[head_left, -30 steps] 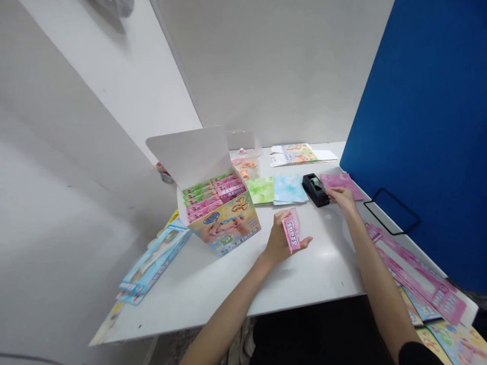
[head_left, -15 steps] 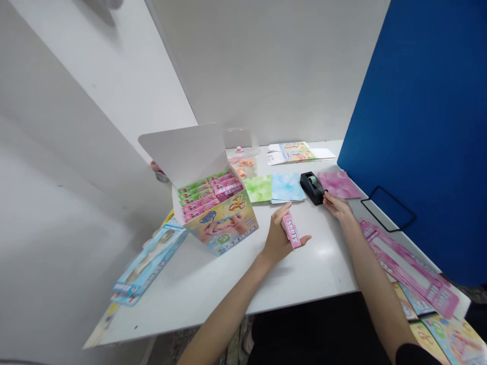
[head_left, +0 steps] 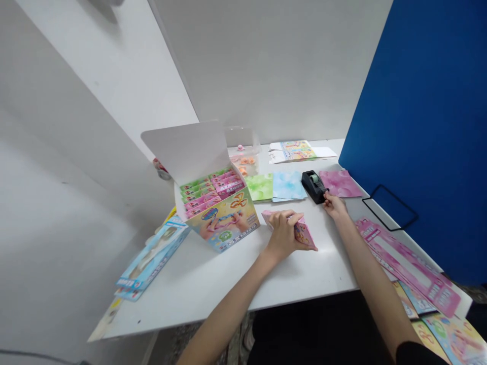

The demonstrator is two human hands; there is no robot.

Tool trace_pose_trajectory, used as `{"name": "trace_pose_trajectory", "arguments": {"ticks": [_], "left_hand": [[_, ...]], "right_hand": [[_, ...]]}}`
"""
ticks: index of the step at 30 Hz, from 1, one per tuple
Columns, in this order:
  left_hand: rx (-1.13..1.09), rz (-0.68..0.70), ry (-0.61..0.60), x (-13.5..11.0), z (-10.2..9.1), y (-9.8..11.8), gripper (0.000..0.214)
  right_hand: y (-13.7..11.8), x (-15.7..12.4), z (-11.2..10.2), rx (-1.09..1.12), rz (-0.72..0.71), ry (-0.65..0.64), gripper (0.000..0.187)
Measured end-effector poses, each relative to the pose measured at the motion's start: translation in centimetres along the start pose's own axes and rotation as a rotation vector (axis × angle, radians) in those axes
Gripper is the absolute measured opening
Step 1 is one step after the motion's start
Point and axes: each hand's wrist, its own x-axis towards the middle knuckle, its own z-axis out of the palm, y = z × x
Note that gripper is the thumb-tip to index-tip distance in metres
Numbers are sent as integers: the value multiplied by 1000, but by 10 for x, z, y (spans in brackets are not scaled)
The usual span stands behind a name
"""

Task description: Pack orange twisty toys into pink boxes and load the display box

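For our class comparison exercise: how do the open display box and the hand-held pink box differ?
The display box stands on the table; the pink box is in the left hand. The display box is much larger than the pink box. Both have colourful printing.

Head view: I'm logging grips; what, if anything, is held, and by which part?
Left hand: a pink printed box, gripped across its body. Right hand: at the cutting end of the tape dispenser; whether it holds anything cannot be told.
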Motion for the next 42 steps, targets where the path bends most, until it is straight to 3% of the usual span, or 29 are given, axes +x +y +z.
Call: {"name": "trace_pose_trajectory", "arguments": {"ticks": [6,10,15,18,21,25,30,35,42], "left_hand": [[-31,47,-52,2,-1,-5,107],[-96,-42,-28,1,-4,-6,110],[-158,-136,30,9,-11,-1,61],[-211,-115,84,13,-17,0,32],[-122,-60,113,14,-22,-3,17],[4,-16,109,14,-24,-6,18],[-9,-77,169,14,-22,-7,27],[4,-140,181,12,-22,-7,25],[19,-124,168,13,-24,-6,25]], "right_hand": [[0,-15,0,-29,55,-93,28],[-6,-34,5,-28,93,-198,26],[-14,-63,18,-3,91,-384,32],[-17,-78,22,91,125,-512,40],[-17,-89,24,168,190,-642,43],[-8,-98,29,194,246,-707,38],[10,-112,38,299,323,-780,28],[17,-126,43,369,269,-774,28],[14,-129,44,311,212,-785,30]]}}
